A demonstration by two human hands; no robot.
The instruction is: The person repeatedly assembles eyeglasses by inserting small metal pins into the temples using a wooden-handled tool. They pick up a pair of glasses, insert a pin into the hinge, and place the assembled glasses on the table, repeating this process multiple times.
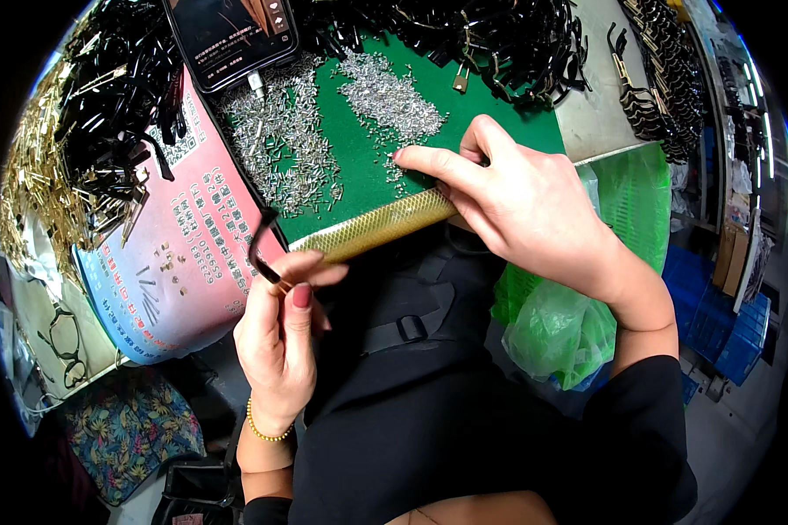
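Green worktop [534,131] bears silver metal bits [394,101]. Left hand [276,341] pinches a dark eyeglass arm [263,249]; whether the right hand [534,197] grips anything is unclear.

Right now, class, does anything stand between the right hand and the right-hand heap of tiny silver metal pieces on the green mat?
Nothing visible does: the right hand has its index fingertip beside stray pieces at the near end of the heap. The patterned gold strip edging the green mat lies short of that fingertip, not beyond it.

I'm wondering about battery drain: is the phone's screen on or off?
On: the phone's screen is lit, showing an image and small white icons along its right side.
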